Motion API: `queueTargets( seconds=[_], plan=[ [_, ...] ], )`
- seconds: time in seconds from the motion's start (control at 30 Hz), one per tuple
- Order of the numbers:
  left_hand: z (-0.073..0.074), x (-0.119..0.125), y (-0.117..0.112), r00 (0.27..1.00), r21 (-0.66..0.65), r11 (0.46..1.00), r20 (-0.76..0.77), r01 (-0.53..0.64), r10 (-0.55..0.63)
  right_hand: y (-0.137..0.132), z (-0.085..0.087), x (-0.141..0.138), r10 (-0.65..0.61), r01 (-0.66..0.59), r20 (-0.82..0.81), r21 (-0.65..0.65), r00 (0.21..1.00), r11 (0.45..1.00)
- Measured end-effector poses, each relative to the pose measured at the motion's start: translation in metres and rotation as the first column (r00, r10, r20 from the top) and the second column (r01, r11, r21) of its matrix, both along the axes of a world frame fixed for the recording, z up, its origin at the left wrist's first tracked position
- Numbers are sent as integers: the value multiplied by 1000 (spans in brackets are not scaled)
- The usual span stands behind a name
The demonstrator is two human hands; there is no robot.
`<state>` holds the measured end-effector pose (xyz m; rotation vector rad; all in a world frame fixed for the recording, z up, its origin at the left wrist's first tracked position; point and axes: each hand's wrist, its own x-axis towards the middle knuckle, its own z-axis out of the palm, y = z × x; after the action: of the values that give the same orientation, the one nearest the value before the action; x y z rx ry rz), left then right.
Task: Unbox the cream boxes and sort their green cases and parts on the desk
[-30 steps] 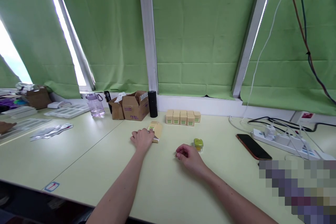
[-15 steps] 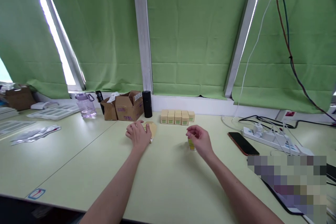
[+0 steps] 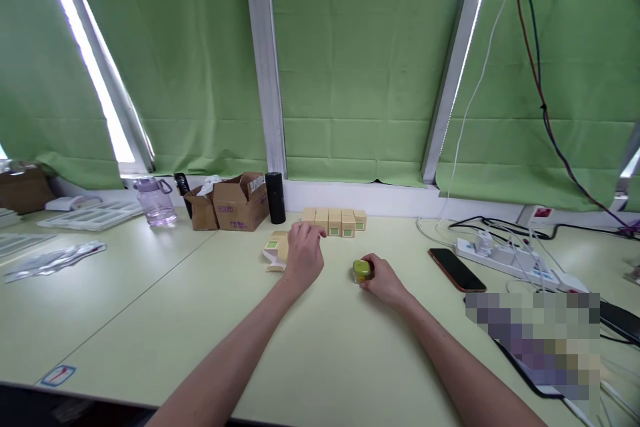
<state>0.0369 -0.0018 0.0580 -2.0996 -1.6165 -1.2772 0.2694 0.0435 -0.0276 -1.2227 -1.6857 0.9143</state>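
My right hand (image 3: pixel 384 280) is closed around a small yellow-green jar (image 3: pixel 362 271) that rests on the pale green table (image 3: pixel 150 307). My left hand (image 3: pixel 304 255) hovers over the table with fingers curled, just right of a flat tan carton (image 3: pixel 275 250) with a green label; I cannot see anything in it. Behind both hands, a row of several small tan boxes (image 3: pixel 334 221) with green labels stands by the window sill.
Two brown cardboard boxes (image 3: pixel 230 201), a black cylinder (image 3: pixel 275 197) and a clear purple-lidded jug (image 3: pixel 155 201) stand at the back left. A black phone (image 3: pixel 454 269) and a white power strip (image 3: pixel 505 257) with cables lie right. Plastic trays (image 3: pixel 90 217) and bags (image 3: pixel 55 257) lie far left.
My left hand has left the flat carton and moved right toward the row of boxes. My right hand has dropped and closed round the jar on the table.
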Motion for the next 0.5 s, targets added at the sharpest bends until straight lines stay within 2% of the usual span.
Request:
queueTargets(
  seconds=[0.07,0.2,0.27,0.33,0.4,0.5],
  plan=[
    [-7,6,-1,998,11,998,3,58,-58,-2,-1,-2,-11,11,-30,16,999,1000],
    [-35,9,-2,985,11,988,73,157,-158,-7,3,-9,-1,5,-96,50,995,999],
    [-46,8,-3,978,-33,982,107,186,-181,-12,10,-14,51,-41,-202,53,978,998],
    [-53,6,-4,971,-57,978,140,201,-191,-19,18,-21,138,-139,-415,28,899,990],
    [-54,5,-5,967,-66,977,171,201,-187,-28,26,-26,208,-259,-597,1,774,966],
    [-54,6,-6,960,-66,977,209,203,-185,-37,29,-29,268,-406,-706,-31,656,913]
  ],
)
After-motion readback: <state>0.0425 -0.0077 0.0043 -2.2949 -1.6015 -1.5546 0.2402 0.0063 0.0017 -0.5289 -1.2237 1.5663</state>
